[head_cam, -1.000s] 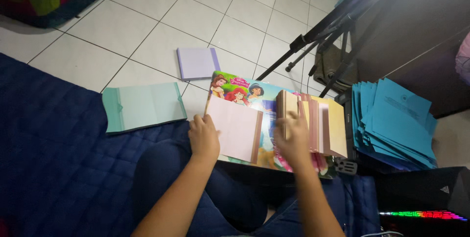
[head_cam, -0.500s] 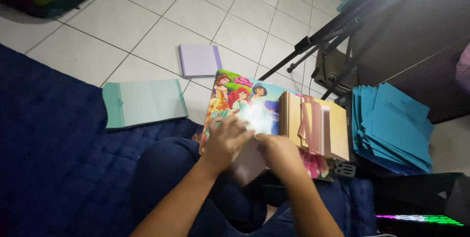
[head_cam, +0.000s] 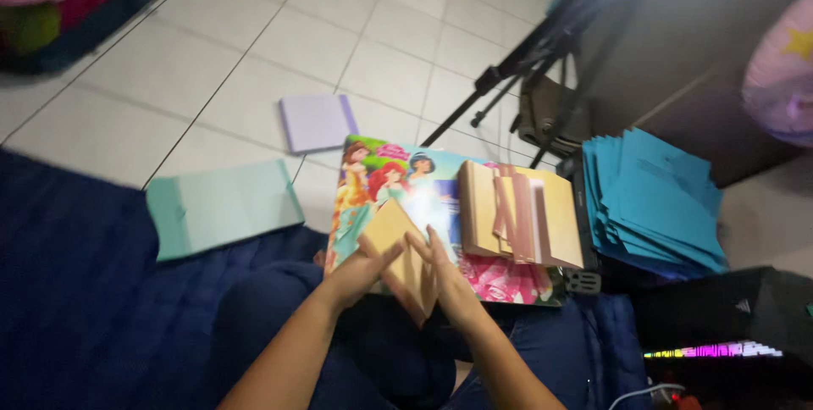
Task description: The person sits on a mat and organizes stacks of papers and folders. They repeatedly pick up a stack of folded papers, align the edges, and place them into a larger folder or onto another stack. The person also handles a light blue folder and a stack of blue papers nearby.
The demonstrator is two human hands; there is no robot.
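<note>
Both my hands hold a small tan sheet of paper (head_cam: 400,251) between them, just above my lap. My left hand (head_cam: 360,271) grips its left side and my right hand (head_cam: 446,281) presses on its right side; the sheet stands tilted, partly folded. Under it lies a colourful cartoon picture book (head_cam: 398,190) resting on my knees. A stack of tan paper (head_cam: 518,211) with pink paper strips across it sits on the book's right half.
A mint green sheet (head_cam: 222,207) and a lilac sheet (head_cam: 318,122) lie on the white tiled floor. A pile of blue paper (head_cam: 656,198) is at the right. A black tripod (head_cam: 542,54) stands behind. A dark blue mat (head_cam: 68,291) covers the left.
My hands came together from flat on the book. The tan sheet went from lying open under my left hand to being folded up and held between both hands.
</note>
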